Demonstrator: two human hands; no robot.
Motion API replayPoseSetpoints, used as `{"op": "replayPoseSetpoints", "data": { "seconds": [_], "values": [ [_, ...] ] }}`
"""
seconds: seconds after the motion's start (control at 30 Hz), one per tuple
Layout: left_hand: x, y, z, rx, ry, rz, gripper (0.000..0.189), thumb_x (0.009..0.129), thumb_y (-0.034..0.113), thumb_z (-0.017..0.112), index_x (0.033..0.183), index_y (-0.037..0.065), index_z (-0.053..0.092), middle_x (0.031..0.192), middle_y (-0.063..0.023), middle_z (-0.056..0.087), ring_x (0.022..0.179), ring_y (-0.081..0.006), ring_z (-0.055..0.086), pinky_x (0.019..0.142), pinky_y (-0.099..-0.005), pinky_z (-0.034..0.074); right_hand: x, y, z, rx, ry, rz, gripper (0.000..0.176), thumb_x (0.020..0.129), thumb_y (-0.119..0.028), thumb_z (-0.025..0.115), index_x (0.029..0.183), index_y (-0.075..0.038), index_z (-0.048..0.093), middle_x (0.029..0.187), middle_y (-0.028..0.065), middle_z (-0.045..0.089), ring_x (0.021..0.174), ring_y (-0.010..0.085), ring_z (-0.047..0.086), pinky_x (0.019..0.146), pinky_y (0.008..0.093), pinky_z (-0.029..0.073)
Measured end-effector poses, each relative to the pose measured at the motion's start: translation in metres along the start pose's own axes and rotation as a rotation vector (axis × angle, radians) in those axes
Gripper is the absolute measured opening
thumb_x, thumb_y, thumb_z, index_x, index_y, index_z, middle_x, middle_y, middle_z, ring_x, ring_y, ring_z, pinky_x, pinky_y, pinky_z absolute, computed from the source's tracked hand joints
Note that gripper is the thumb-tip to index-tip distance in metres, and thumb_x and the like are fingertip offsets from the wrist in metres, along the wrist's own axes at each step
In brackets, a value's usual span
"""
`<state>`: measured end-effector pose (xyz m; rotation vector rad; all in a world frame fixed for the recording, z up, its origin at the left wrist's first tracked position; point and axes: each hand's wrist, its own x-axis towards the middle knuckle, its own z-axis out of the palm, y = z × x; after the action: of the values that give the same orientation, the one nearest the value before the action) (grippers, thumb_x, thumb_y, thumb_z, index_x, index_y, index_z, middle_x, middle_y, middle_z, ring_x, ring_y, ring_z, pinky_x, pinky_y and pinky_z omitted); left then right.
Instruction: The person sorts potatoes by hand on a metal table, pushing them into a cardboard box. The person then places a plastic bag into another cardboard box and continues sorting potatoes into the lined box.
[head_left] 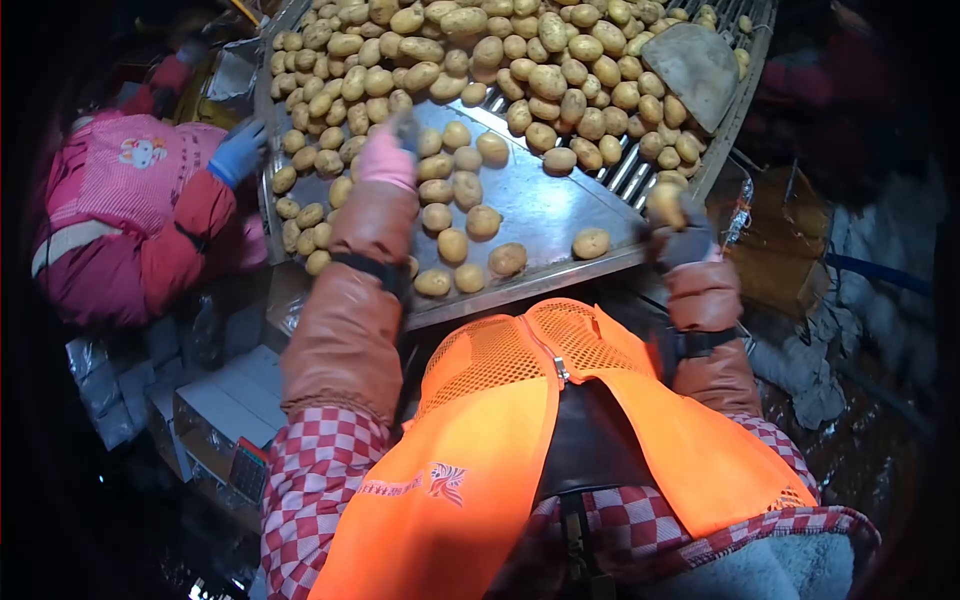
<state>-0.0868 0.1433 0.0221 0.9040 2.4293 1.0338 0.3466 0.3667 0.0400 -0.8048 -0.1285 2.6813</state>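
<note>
My left hand (392, 152), in a pink and dark glove, reaches over the left part of the metal sorting table (545, 215) among the potatoes. Motion smears its fingers, so their grip cannot be made out. Close by it on the bare sheet lie several loose potatoes (466, 190). At the table's right edge my right hand (688, 243), in a dark glove, is closed on a potato (665, 202). A single potato (591, 243) rests near the front edge, left of that hand.
A large potato heap (560, 70) covers the far side, partly over metal slats (627, 172). A flat grey plate (692, 75) lies at right. A co-worker in pink (140, 160) stands left, a blue-gloved hand (237, 152) at the rim. Cardboard boxes (230, 400) sit below left.
</note>
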Motion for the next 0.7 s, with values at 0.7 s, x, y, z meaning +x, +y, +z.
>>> {"op": "replayPoseSetpoints", "data": {
  "seconds": [0.7],
  "values": [
    [-0.241, -0.072, -0.068, 0.676, 0.021, -0.151, 0.072, 0.081, 0.052, 0.07, 0.142, 0.021, 0.049, 0.147, -0.012, 0.044, 0.14, -0.0388, 0.033, 0.115, -0.0545, 0.027, 0.143, 0.125, 0.155, -2.209, -0.219, -0.728, 0.059, 0.085, -0.023, 0.074, 0.137, -0.006, 0.053, 0.13, 0.0232, 0.058, 0.115, 0.037, 0.059, 0.094, 0.0412, 0.05]
  ]
}}
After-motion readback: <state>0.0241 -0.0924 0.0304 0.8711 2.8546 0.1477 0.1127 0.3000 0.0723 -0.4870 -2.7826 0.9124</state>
